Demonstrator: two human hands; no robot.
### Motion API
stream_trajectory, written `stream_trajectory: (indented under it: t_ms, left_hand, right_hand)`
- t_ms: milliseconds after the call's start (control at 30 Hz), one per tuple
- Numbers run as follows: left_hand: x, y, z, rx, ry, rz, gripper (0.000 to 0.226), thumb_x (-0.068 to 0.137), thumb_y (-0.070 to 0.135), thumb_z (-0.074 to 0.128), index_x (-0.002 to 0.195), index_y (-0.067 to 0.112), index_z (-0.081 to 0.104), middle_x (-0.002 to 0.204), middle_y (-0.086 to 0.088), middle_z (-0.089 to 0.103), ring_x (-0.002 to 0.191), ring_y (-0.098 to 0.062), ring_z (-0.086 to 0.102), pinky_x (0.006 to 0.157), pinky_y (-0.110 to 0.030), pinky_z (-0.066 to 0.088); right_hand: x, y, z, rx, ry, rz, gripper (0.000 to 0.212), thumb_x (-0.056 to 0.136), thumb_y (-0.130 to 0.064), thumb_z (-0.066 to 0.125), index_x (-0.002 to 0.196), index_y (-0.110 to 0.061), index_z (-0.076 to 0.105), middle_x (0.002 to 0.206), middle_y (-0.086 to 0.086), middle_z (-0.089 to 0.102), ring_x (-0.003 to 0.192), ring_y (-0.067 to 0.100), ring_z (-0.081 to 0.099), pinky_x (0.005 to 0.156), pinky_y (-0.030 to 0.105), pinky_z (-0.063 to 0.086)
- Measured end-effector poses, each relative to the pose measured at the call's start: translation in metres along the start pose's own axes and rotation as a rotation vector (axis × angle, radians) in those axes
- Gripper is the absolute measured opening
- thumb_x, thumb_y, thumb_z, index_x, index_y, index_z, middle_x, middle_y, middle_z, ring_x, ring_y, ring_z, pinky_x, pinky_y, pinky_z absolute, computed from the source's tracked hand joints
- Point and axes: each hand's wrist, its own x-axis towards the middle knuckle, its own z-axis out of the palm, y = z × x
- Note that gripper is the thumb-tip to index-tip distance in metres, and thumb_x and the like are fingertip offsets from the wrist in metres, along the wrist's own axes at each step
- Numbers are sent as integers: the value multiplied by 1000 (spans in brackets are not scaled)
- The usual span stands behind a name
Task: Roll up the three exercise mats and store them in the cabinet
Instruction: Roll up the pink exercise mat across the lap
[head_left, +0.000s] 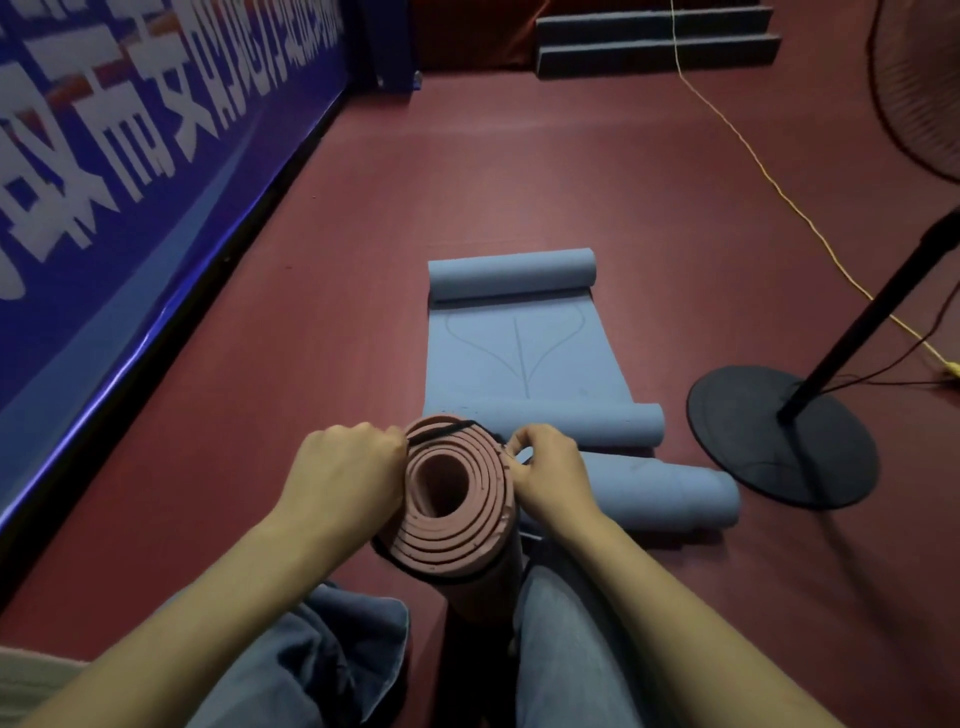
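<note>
A rolled pink mat (457, 540) stands on end between my knees, its spiral end facing me. A black strap (441, 431) runs over its top edge and round its lower rim. My left hand (345, 467) pinches the strap at the roll's upper left. My right hand (548, 467) pinches the strap or the mat's edge at the upper right. Behind lies a blue mat (514, 358), partly unrolled, with both ends curled. A second blue mat (654, 493), fully rolled, lies on the floor to the right.
A fan's black round base (779, 441) and pole (872, 317) stand at the right, its cage at the top right. A yellow cord (769, 176) crosses the red floor. A blue banner wall (130, 208) runs along the left. Grey steps (654, 41) are at the far end.
</note>
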Motion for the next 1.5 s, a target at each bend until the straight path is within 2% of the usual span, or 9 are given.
stream_trajectory:
  t_ms: [100,233,333,467,667,867,1067,1300,1500]
  left_hand:
    - [-1,-7,7,-27,42,-22,27,65,9,79,58,9,53,45,-11,55,32,-35,52,39,-27,31]
    - [-11,-15,8,-166,58,10,34,86,41,38,71,16,56,60,-5,63,49,-37,61,46,-35,45]
    - [-15,-12,0,-118,-21,-5,50,87,69,31,88,23,50,80,0,68,74,-31,68,58,-35,42]
    - [-11,4,-14,78,-98,-59,38,101,55,38,93,20,50,104,-5,71,94,-32,70,68,-35,44]
    - [-17,10,-23,41,-238,-137,105,80,93,28,129,5,57,118,-10,67,103,-34,68,71,-37,41]
    - [-14,9,-38,27,-327,-80,75,95,74,38,122,8,58,122,-11,65,109,-35,65,79,-38,47]
    - [-18,5,-34,76,-261,-32,29,99,38,44,101,16,62,107,-7,68,93,-32,68,69,-34,42]
    - [-20,-59,-4,-575,-292,-133,15,93,19,52,97,29,63,85,6,71,80,-20,65,71,-33,50]
    - [-29,-80,50,-1402,-531,-487,14,97,6,61,111,8,65,83,-9,66,70,-18,58,59,-26,51]
  right_hand:
    - [3,2,4,-38,7,-18,16,84,-32,68,73,-24,59,87,-5,65,79,18,65,75,37,54]
    - [3,7,10,-32,-12,34,14,82,-29,68,74,-20,63,77,-4,68,75,18,66,73,36,56]
    - [7,7,13,-21,25,24,15,84,-28,69,72,-21,63,72,-7,68,72,15,67,72,34,55]
    - [4,1,19,6,27,-69,14,88,-29,72,76,-23,66,80,-13,66,66,2,62,70,30,50]
    - [-1,-3,21,2,42,-118,12,88,-28,72,80,-21,67,85,-10,67,67,4,62,71,34,51]
    - [-8,-4,17,-18,26,-142,12,89,-28,71,80,-21,66,86,-10,66,67,4,61,69,32,48]
    - [-14,-7,15,-46,-27,-158,13,90,-29,69,81,-21,65,85,-12,64,67,3,61,70,32,51]
    - [-16,-1,9,-78,-204,-143,10,77,-24,67,67,-22,66,62,-8,68,62,4,66,67,34,58]
    - [-6,9,9,-214,-393,-131,15,68,-36,62,69,-22,66,68,-5,70,67,11,67,71,36,59]
